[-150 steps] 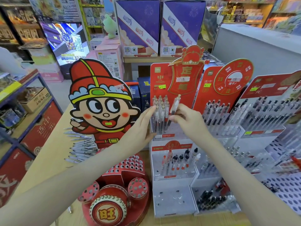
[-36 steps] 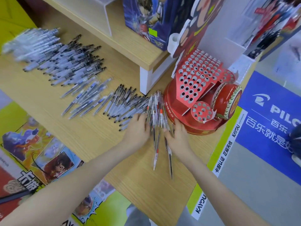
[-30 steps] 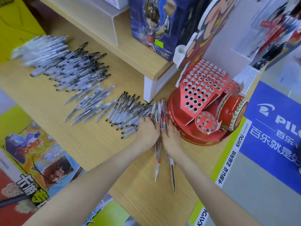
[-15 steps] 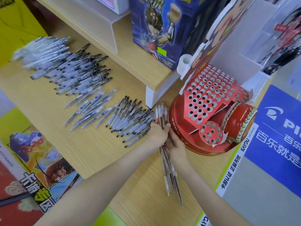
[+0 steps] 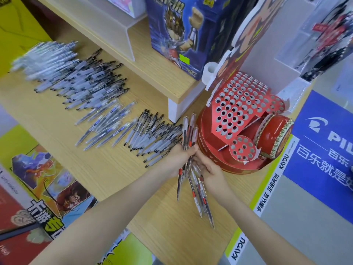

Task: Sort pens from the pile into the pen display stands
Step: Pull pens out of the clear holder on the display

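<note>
Fingers (image 5: pixel 191 149) on both hands are curled in around the same bundle of red pens (image 5: pixel 198 194), so neither hand is loose at all. The left hand (image 5: pixel 176 159) wraps it from the left with the thumb across the front, and the right hand (image 5: pixel 211 170) grips it from the right, just below, with the two hands touching. The pens are clear-barrelled with red ink and fanned out a bit. Top ends poke up past the left thumb, right beside the red display stand (image 5: pixel 241 113), and bottom ends splay toward the near edge of the wooden table (image 5: pixel 107 169). Can't tell if the lower tips rest on the wood or hang just above it. The stand's sloped top panel is a grid of round holes, and a little red drum (image 5: pixel 273 138) sits on its right side. The rest of the pile lies to the left on the table: black pens (image 5: pixel 152 136) nearest the hands, blue pens (image 5: pixel 107 125) beyond, then a big blurry heap (image 5: pixel 72 73) at the far left. A blue box (image 5: pixel 177 29) stands on the raised shelf (image 5: pixel 156 73) behind.
</note>
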